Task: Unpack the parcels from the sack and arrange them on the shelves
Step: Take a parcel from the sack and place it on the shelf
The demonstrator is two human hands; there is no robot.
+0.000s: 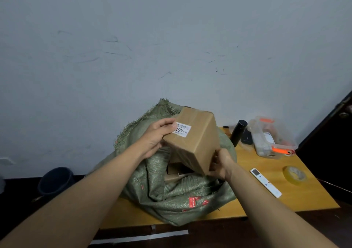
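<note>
Tilting above the green sack (pixel 171 186), a brown parcel (pixel 192 143) was gripped by left hand (pixel 156 139) and right hand (pixel 221 164), fingers curled on opposite edges. Both grips should be kept firm until the sack was cleared.

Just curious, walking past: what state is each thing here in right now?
Cardboard box: lifted above the sack, tilted, taped shut.
Left hand: holds the box's labelled side.
Right hand: holds its lower corner.
Sack: open, boxes inside.
Plastic tub: lid on.

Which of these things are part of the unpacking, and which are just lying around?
Part of the job: cardboard parcel, green sack, parcels inside it.

Lying about: remote control, tape roll, black bottle, plastic container, dark bin.
</note>
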